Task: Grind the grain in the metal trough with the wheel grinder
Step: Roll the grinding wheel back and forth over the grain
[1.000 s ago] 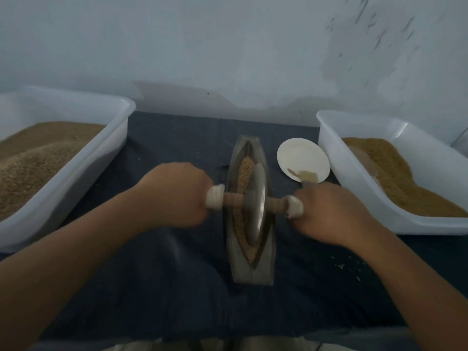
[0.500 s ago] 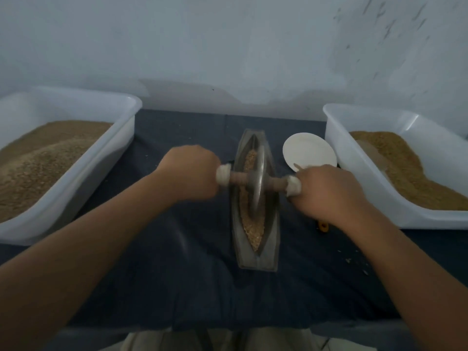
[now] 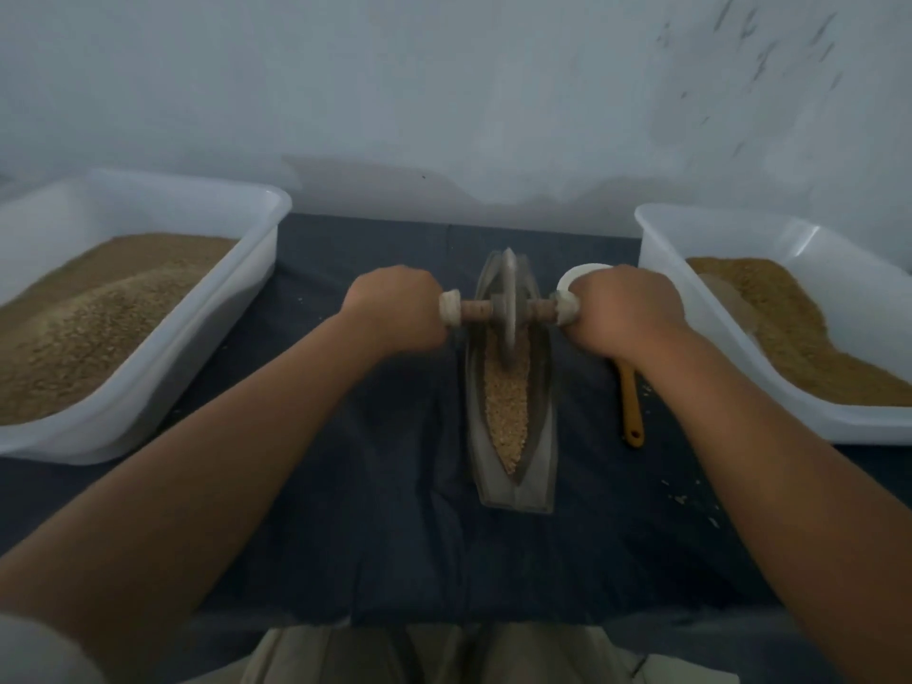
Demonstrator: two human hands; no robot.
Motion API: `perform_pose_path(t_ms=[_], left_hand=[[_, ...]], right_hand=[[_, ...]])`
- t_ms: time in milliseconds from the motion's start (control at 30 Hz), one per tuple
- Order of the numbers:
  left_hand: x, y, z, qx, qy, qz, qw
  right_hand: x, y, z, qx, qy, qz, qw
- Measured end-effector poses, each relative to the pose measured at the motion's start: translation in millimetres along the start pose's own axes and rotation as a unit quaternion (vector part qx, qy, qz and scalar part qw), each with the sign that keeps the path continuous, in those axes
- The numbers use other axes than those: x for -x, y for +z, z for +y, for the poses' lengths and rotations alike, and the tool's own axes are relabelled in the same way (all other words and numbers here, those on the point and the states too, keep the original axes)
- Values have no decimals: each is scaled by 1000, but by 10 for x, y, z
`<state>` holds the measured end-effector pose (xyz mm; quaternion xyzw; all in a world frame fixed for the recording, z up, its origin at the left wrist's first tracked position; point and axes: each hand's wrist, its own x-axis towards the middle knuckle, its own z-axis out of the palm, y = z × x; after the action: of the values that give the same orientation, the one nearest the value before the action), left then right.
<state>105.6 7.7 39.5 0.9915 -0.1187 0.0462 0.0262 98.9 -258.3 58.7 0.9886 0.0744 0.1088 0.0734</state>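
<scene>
A narrow boat-shaped metal trough [image 3: 540, 446] lies lengthwise on the dark cloth, with tan crushed grain [image 3: 507, 412] along its groove. The wheel grinder [image 3: 509, 308], a metal disc on a wooden axle, stands upright in the far end of the trough. My left hand [image 3: 395, 311] grips the left handle of the axle. My right hand [image 3: 619, 308] grips the right handle. Both handle ends are hidden inside my fists.
A white tub of grain [image 3: 163, 362] stands at the left, another white tub [image 3: 701, 308] with finer brown meal at the right. A small white dish [image 3: 580, 274] peeks out behind my right hand. A yellow-handled tool [image 3: 630, 407] lies right of the trough. A pale wall rises behind.
Both hands have pushed the wheel away from me, from the middle of the trough to its far end. The near grain is now uncovered.
</scene>
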Motion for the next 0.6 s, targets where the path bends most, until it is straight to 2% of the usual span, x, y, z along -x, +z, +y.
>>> perform_pose_path(t_ms=[100, 200, 300, 433, 533, 600], left_hand=[[459, 47, -83, 14, 48, -32, 998], [848, 58, -145, -11, 105, 13, 994], [720, -4, -111, -28, 106, -5, 994], [43, -192, 50, -52, 43, -23, 997], [-165, -277, 139, -64, 36, -43, 996], [-25, -305, 118, -55, 56, -60, 995]], right_hand=[[410, -137, 20, -39, -39, -128, 990], [871, -205, 96, -71, -50, -166, 982], [835, -76, 70, -63, -30, -131, 989], [212, 207, 25, -32, 55, -35, 997], [-43, 276, 35, -23, 75, -22, 997], [52, 218, 46, -45, 58, -49, 996]])
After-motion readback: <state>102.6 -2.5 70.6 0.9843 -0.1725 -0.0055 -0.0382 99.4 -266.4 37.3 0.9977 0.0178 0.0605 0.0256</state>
